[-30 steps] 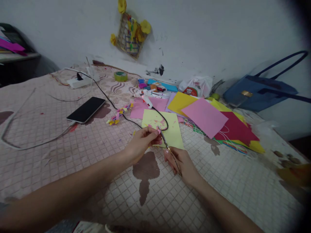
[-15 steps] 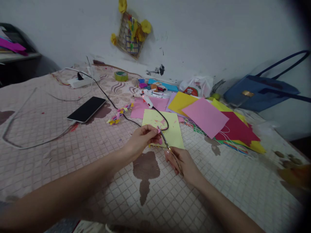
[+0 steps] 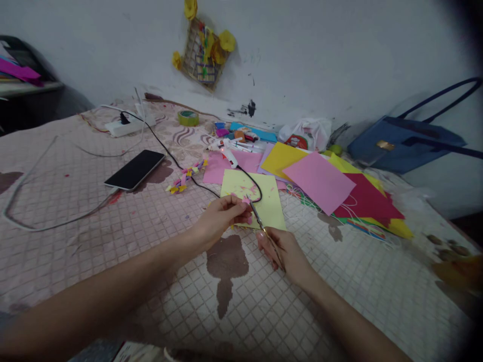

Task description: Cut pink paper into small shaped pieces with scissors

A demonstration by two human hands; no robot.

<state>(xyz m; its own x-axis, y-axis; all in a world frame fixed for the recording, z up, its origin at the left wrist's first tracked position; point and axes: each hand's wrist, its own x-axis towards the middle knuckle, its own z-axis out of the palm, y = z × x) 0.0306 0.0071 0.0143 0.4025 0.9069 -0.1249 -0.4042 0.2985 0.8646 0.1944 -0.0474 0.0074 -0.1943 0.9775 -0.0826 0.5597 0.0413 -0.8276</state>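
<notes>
Left hand (image 3: 225, 211) pinches pink paper (image 3: 246, 200); right hand (image 3: 281, 247) holds scissors (image 3: 258, 217).

Looks like a room in a home, with a craft spot set up in it. Domestic side: patterned, stained cloth (image 3: 283, 311) over the work surface, phone (image 3: 135, 170) on a white cable (image 3: 37, 230), power strip (image 3: 121, 129) lying on the cloth, blue handbag (image 3: 411, 136) by a scuffed wall (image 3: 320, 55), lattice hanging (image 3: 191, 42) with yellow flowers (image 3: 227, 40). Craft side: glue gun (image 3: 229, 156), colored paper sheets (image 3: 320, 181), tape roll (image 3: 187, 118). Can't tell if it's table or bed underneath.
</notes>
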